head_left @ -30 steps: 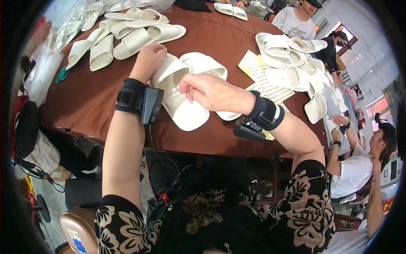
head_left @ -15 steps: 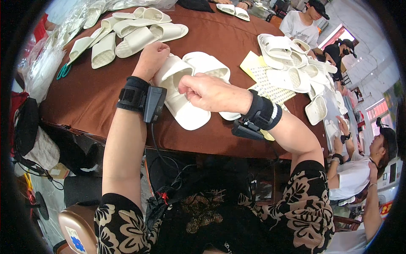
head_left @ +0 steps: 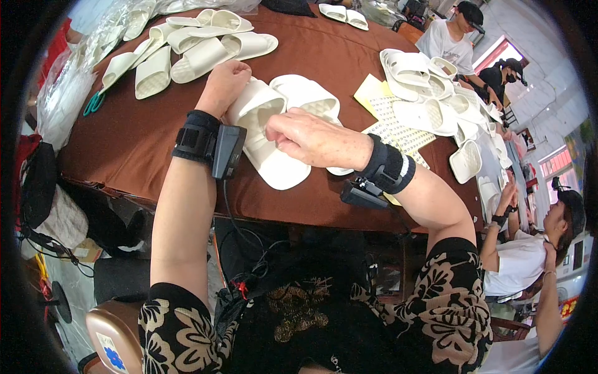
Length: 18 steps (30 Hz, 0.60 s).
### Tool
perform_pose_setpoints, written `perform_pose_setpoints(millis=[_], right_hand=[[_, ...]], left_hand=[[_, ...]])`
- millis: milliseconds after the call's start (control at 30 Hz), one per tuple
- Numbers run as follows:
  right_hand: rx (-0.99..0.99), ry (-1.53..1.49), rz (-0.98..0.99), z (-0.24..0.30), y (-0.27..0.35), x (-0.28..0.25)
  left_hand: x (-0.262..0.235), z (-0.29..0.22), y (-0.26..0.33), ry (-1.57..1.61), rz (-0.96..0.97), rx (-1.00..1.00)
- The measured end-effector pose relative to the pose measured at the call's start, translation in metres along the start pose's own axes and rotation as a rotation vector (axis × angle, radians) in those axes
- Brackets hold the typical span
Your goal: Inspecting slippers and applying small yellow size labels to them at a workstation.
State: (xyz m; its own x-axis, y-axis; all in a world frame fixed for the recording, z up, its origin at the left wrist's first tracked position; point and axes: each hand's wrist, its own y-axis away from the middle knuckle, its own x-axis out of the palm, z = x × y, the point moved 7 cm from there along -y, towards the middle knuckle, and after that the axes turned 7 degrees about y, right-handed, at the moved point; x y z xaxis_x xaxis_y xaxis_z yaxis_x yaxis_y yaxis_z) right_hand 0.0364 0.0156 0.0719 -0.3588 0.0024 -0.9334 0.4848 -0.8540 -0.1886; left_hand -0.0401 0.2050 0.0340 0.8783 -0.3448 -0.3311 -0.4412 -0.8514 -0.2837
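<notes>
In front of me on the brown cloth lie two white slippers, soles down and side by side. My left hand (head_left: 228, 85) is closed at the left edge of the left slipper (head_left: 278, 167), near its strap; its fingertips are partly hidden. Over that slipper's foot opening, my right hand (head_left: 314, 138) has its fingers curled together, pointing down and left. Whether a small thing sits in that pinch cannot be seen. The right slipper (head_left: 305, 93) is partly covered by my right hand and wrist.
Several white slippers (head_left: 205, 59) lie at the far left, with more piled (head_left: 436, 118) at the right. Yellow-edged sheets with rows of small dots (head_left: 398, 121) lie beside that pile. Clear plastic (head_left: 59, 106) and green-handled scissors (head_left: 94, 104) are left. Co-workers (head_left: 520, 258) sit rightward.
My right hand has shifted very slightly over the left slipper; my left hand stays put. The near co-worker's hands at the right have come together. Hands by the far slippers have left view.
</notes>
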Motion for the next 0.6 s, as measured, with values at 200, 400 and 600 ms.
perform_pose_setpoints(millis=[200,400,600], right_hand=[[0.036,-0.099,0.035,-0.01,0.002,-0.001],[0.077,-0.212,0.108,-0.018,0.004,0.002],[0.06,-0.264,0.128,-0.024,0.008,0.004]], left_hand=[[0.0,-0.003,-0.001,-0.038,-0.001,0.031],[-0.001,-0.005,0.002,-0.047,0.001,0.006],[0.0,-0.004,0.002,-0.026,0.01,0.011]])
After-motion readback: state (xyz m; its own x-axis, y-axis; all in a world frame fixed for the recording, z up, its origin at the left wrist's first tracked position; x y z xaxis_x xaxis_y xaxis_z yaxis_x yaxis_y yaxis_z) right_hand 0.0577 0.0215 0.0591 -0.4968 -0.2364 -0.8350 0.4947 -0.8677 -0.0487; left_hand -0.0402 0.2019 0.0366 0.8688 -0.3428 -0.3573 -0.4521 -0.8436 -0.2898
